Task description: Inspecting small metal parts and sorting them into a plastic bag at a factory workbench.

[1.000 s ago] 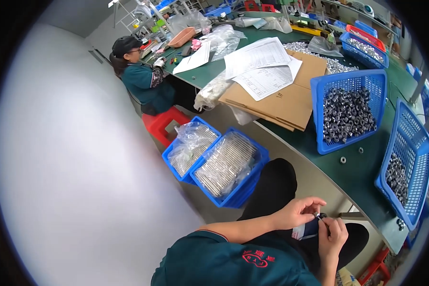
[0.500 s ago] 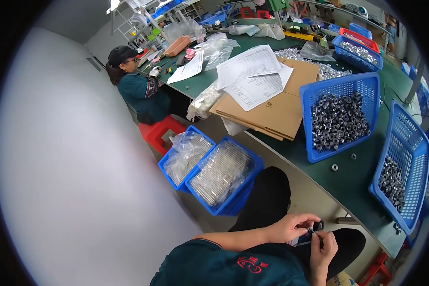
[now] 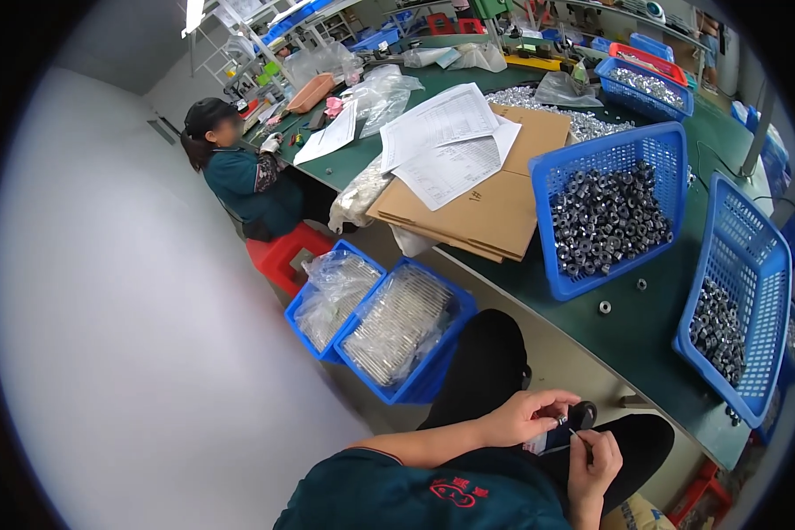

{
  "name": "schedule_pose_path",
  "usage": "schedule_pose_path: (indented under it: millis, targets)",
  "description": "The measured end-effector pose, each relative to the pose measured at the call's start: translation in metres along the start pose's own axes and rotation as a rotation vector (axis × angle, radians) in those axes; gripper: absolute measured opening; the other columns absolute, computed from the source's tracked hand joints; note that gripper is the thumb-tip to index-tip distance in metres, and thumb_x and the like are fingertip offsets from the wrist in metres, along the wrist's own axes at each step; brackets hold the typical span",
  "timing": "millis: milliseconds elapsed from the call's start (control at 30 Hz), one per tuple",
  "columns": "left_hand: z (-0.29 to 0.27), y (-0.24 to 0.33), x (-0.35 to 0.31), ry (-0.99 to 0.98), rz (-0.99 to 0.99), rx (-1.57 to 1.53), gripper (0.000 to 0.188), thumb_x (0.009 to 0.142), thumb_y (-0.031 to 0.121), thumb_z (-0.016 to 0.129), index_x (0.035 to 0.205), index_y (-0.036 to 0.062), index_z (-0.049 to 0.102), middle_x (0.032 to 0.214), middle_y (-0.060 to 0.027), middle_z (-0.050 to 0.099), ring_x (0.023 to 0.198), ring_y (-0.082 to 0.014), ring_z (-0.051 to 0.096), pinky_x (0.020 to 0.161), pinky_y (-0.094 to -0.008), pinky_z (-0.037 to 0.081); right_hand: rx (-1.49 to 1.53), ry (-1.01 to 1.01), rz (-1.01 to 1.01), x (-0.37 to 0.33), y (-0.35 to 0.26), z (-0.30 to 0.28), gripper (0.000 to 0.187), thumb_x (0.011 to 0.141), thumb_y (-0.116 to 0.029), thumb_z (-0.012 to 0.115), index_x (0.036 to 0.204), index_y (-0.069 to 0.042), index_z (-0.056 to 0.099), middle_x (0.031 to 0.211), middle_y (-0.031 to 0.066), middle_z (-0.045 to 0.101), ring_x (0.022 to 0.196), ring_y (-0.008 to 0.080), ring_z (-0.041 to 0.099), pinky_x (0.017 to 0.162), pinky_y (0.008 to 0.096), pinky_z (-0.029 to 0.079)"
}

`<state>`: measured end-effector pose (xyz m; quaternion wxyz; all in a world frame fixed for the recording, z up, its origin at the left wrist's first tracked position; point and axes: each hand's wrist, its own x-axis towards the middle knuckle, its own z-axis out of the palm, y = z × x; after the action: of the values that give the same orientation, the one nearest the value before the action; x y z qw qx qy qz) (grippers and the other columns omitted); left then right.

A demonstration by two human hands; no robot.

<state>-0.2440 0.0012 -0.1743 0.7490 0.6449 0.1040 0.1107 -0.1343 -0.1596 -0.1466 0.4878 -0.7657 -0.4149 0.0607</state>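
Above my lap, my left hand (image 3: 528,418) pinches a small shiny metal part (image 3: 563,421) between thumb and fingers. It looks like one of the ring-shaped metal pieces on the table, though the fingers cover most of it. Just to its right, my right hand (image 3: 595,461) is closed around a thin, pointed tool (image 3: 574,433), whose tip is close to the part. Most of the tool is hidden in the fingers. A blue basket (image 3: 611,284) full of metal rings stands on the green table, with two loose rings, one of them a ring (image 3: 604,307), near it.
Another blue basket (image 3: 773,305), partly filled, overhangs the table's right edge. Cardboard sheets (image 3: 503,208) and printed papers (image 3: 446,172) lie farther back. Blue crates (image 3: 464,322) of bagged rods stand on the floor at left. Beyond them a person (image 3: 247,181) sits on a red stool (image 3: 283,256).
The view has shifted slightly, so the table and baskets appear farther left. My hands have moved a little apart, and the tool's tip now shows a small gap from the part.
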Motion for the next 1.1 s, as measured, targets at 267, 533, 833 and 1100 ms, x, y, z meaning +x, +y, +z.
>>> schedule_pose_path:
  millis: [267,533,833,1100]
  targets:
    - [0.003,0.006,0.001,-0.059,0.038,0.108,0.049,0.089,-0.007,0.058,0.135,0.0061,0.053,0.105,-0.0053,0.059,0.097,-0.0142,0.058,0.088,-0.028,0.048,0.006,-0.007,-0.137,0.006,0.002,0.005,0.015,0.072,0.005,0.072,0.08,-0.002,0.063,0.064,0.0081,0.05,0.054,0.0208,0.049,0.049,0.0316,0.036]
    - [0.004,0.008,-0.003,-0.059,0.01,0.048,0.049,0.088,-0.007,0.058,0.136,0.0059,0.053,0.103,-0.0048,0.059,0.097,-0.0127,0.057,0.088,-0.0271,0.048,0.016,-0.003,-0.053,0.002,-0.001,0.001,0.015,0.072,0.004,0.074,0.08,-0.002,0.062,0.063,0.0095,0.05,0.054,0.0228,0.05,0.049,0.0334,0.037]
    - [0.011,0.008,-0.003,-0.067,0.27,0.486,0.051,0.081,-0.006,0.061,0.13,0.0029,0.054,0.101,-0.0143,0.063,0.092,-0.0287,0.062,0.085,-0.0358,0.05,-0.123,-0.068,-0.095,-0.004,-0.002,-0.005,0.014,0.069,0.003,0.073,0.077,-0.003,0.063,0.063,0.0105,0.051,0.056,0.0289,0.053,0.052,0.0378,0.042]
    - [0.001,0.02,-0.001,0.003,0.228,0.549,0.053,0.08,-0.012,0.061,0.131,0.0028,0.055,0.101,-0.0127,0.067,0.089,-0.0221,0.068,0.079,-0.0312,0.055,0.267,-0.225,0.363,0.008,0.001,0.001,0.01,0.083,-0.008,0.07,0.084,0.001,0.068,0.066,0.009,0.063,0.056,0.0128,0.058,0.053,0.0273,0.044]
